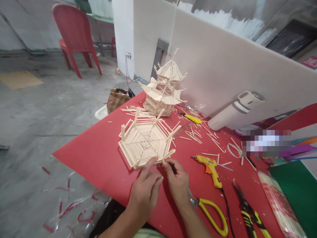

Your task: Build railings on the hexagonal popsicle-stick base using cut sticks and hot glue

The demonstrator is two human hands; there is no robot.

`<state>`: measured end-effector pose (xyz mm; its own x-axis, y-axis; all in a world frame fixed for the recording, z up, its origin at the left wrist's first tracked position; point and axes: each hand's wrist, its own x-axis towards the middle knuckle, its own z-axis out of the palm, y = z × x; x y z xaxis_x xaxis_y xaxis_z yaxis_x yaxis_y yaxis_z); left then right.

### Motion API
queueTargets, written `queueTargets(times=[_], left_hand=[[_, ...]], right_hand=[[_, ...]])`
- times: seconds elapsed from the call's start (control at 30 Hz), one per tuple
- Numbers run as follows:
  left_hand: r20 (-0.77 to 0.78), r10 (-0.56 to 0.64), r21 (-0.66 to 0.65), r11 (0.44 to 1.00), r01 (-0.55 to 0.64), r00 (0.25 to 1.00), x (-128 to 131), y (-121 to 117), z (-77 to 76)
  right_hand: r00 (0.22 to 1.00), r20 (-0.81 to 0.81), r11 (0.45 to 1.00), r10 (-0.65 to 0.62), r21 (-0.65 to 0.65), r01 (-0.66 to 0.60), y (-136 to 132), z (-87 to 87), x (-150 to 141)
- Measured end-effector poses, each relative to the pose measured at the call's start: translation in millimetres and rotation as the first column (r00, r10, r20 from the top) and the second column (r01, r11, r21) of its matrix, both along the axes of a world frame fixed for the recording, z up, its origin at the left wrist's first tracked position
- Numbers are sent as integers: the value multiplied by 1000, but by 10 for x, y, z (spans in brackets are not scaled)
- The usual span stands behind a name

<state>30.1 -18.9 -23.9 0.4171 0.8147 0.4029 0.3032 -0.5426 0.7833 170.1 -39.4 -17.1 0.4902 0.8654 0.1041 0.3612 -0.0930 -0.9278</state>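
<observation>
An eight-sided platform of thin wooden sticks [142, 140], with posts slanting up at its corners, lies on the red table in front of me. My left hand [146, 188] has its index finger stretched onto the near edge of the platform; its thumb stands apart and the other fingers curl. At the near right corner, my right hand [177, 178] pinches a thin wooden stick [163, 161] between thumb and index finger, against the rim. How much of that stick lies inside the fingers is hidden. Right of my hands is a yellow hot glue gun [209, 167].
Behind stands a stick pagoda [164, 89]. A yellow cutter knife [193, 118], loose sticks [194, 134] and a white tumbler [232, 110] lie toward the wall. Near right are black-and-yellow pliers [249, 211], a yellow-handled tool [215, 215] and a stick pack [279, 201]. The table's edge [84, 175] runs left.
</observation>
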Motion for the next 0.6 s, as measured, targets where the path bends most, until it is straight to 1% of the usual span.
queueTargets(times=[0.2,0.47,0.6], left_hand=[[-3,-8,-11,1000,8,1000,-6,-8,-16],[-3,-18,7,1000,18,1000,-1,-1,-3],[31,-7,-14,1000,8,999,19,18,-79]], right_hand=[[1000,16,1000,-11,-8,11,-2,-22,9],[1000,-19,999,0,-43,0,-7,-4,5],[1000,-19,999,5,-50,-6,-3,-19,-7]])
